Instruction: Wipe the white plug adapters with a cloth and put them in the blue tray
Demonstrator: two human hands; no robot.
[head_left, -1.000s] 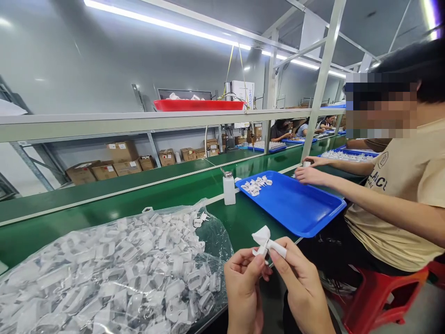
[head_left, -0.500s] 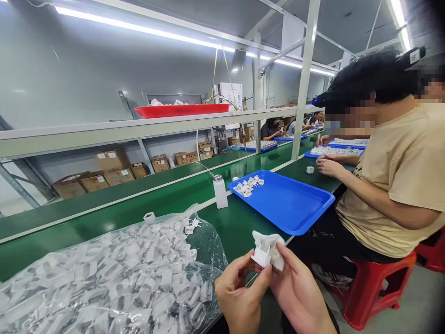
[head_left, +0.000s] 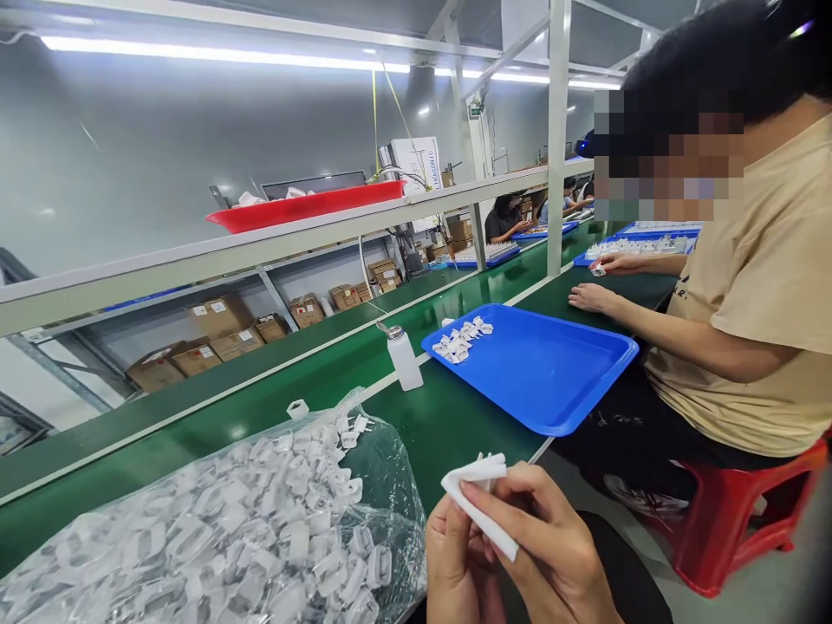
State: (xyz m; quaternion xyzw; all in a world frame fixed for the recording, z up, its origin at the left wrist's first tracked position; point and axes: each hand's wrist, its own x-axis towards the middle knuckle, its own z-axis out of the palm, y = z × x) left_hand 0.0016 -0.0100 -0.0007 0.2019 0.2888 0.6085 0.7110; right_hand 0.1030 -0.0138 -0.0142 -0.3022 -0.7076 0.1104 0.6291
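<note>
At the bench's near edge, my left hand [head_left: 455,559] is closed on a white plug housing, mostly hidden; only metal pins [head_left: 484,455] show above the cloth. My right hand [head_left: 552,542] pinches a folded white cloth [head_left: 477,490] against the housing, its thumb pressed along the fold. Left of my hands, a clear plastic bag [head_left: 396,468] lies spread under a large heap of white plug housings [head_left: 247,529]. Beyond them is a blue tray [head_left: 533,368] with several pinned white plug pieces [head_left: 461,338] at its far left corner.
A white pump bottle [head_left: 404,360] stands between heap and tray. One loose housing [head_left: 297,409] lies behind the heap. To the right, a co-worker in a beige shirt [head_left: 767,286] sits on a red stool [head_left: 721,520]. A red tray [head_left: 312,205] rests on the overhead shelf.
My right hand has brought the cloth over the front of the housing, which showed uncovered before. The view has shifted slightly. The co-worker's hands have moved apart, one now holding a small white piece.
</note>
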